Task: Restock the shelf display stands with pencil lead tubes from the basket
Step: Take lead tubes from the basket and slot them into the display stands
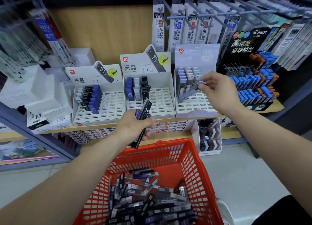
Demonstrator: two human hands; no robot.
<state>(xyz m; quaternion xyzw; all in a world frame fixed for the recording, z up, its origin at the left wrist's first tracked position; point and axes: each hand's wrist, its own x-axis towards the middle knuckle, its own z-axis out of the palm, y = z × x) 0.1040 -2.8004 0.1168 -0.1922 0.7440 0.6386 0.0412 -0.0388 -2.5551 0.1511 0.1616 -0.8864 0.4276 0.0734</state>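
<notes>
Nearest, in red basket (199, 172): heap of loose lead tubes (148, 204). Gripping bundle of tubes (146, 110) in left hand (135, 125); pinching purple-capped tube (190, 93) in right hand (217, 89), angling into pale stand (197, 106). Mostly unfilled there; judged early, much left.

Bright, even shop light that seems to come from above. No hard shadows, just a soft dark band under the front edge of the light wooden shelf (94, 126). The centre's fairly crisp, and the print on the white cardboard display stands (84, 80) reads fine. Edges are rough though: heavy fisheye bend, the hanging clear packets (20, 44) at the left smear to mush, and the grey metal hooks (253, 10) top right go soft. The thin tube (190, 93) in the right hand (217, 91) looks slightly motion-blurred.
</notes>
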